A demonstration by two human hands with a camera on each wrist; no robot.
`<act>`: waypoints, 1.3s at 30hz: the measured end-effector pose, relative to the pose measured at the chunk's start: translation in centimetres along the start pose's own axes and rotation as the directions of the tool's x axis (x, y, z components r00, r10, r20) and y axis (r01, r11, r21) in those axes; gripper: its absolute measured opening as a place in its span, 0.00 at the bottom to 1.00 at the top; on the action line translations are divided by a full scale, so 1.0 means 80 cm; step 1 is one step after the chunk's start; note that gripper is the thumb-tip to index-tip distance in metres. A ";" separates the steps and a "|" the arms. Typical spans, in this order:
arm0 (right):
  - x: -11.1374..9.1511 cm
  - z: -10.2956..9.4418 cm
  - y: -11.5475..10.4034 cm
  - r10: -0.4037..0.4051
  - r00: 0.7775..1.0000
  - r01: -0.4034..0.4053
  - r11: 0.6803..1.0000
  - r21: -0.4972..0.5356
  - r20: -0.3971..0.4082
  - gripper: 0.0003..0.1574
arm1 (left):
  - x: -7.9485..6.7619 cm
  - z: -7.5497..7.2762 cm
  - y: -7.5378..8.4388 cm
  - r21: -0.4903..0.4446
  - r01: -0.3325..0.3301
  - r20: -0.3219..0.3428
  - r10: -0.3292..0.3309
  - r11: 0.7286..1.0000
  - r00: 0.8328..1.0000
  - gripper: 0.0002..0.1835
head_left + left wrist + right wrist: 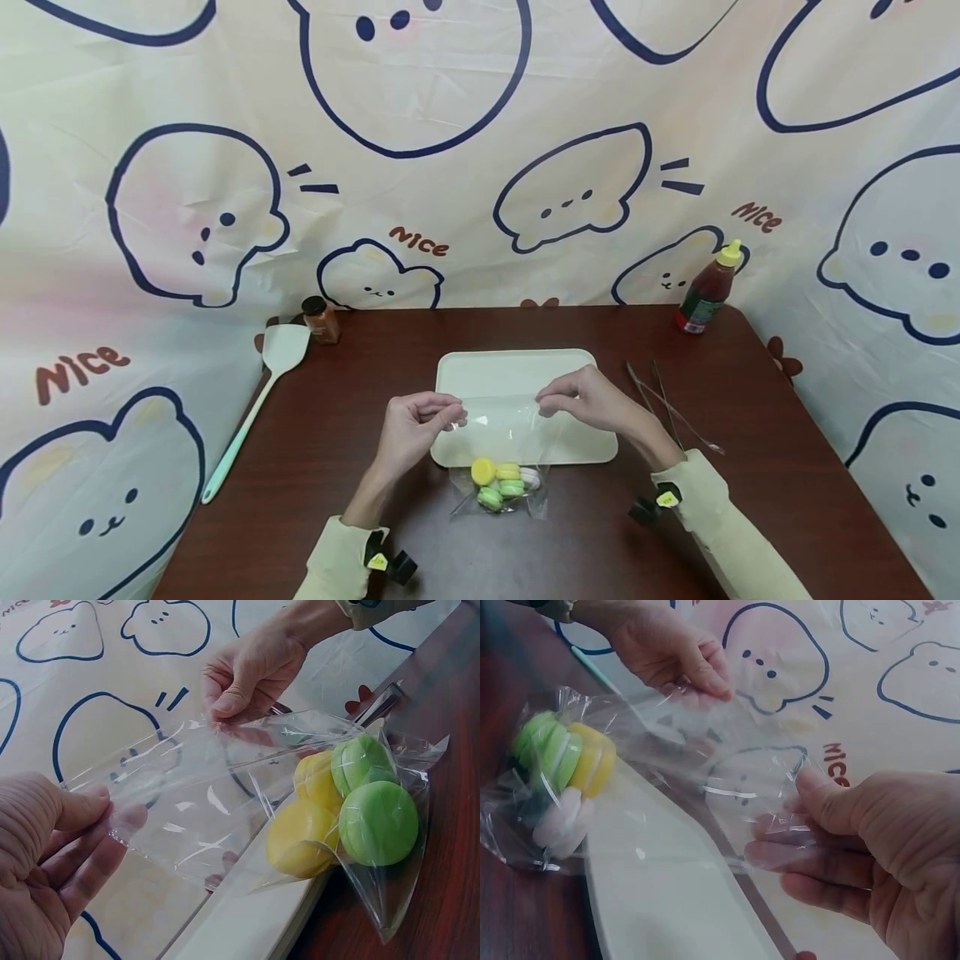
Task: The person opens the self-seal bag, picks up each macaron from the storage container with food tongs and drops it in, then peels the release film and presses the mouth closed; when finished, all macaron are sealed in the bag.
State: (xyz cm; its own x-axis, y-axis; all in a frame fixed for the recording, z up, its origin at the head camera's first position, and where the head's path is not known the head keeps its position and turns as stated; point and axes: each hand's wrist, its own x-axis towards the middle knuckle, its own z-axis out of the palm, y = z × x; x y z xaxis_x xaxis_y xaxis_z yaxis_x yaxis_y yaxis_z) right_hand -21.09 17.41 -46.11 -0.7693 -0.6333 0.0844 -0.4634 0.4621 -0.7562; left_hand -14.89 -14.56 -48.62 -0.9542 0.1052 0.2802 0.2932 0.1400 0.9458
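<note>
A clear plastic bag (491,421) is stretched between both hands, its upper edge held up over the white tray (517,367). My left hand (420,425) pinches one upper corner between thumb and fingers. The opposite corner is pinched by my right hand (588,398). Several macarons, green (379,823), yellow (300,836) and a whitish one (564,823), lie in the bag's lower end, which hangs at the tray's near edge. In the right wrist view, the thumb and fingers (825,802) show through the film.
Tongs (663,404) lie right of the tray. A red sauce bottle (705,292) with a yellow cap stands at the back right. A spice jar (321,321) stands at the back left, beside a white spatula (283,350) with a pale green handle. A printed cloth (465,208) surrounds the table.
</note>
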 end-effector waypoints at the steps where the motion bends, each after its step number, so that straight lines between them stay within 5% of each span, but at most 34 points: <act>1: -0.002 0.000 0.004 0.008 1.000 -0.008 1.000 0.011 -0.003 0.10 | 0.000 0.000 0.000 -0.001 0.001 0.000 -0.001 1.000 1.000 0.08; 14: -0.018 0.011 0.040 0.050 0.998 -0.040 0.983 0.182 -0.048 0.17 | -0.006 -0.002 -0.013 -0.048 -0.023 -0.019 0.022 0.999 1.000 0.07; 25: -0.028 0.037 0.022 0.012 0.990 0.040 0.931 0.362 -0.140 0.17 | -0.026 0.001 -0.015 -0.107 0.098 0.059 -0.093 0.989 0.994 0.19; 34: -0.025 0.059 -0.018 -0.093 0.992 0.122 0.889 0.442 -0.085 0.15 | -0.058 -0.017 0.001 -0.134 0.068 -0.053 -0.075 0.989 0.996 0.16; 39: -0.011 0.087 -0.027 -0.150 0.988 0.144 0.827 0.543 -0.035 0.14 | -0.078 -0.039 0.002 -0.108 0.047 -0.138 -0.062 0.993 0.988 0.18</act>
State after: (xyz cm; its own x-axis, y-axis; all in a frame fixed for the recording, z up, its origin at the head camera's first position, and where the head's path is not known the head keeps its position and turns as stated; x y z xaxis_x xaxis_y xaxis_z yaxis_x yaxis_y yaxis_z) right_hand -16.37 12.60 -49.09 -0.7060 -0.6734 0.2192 -0.2556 -0.0462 -0.9657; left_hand -9.11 -18.24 -49.71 -0.9697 -0.0410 0.2409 0.2395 0.0373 0.9702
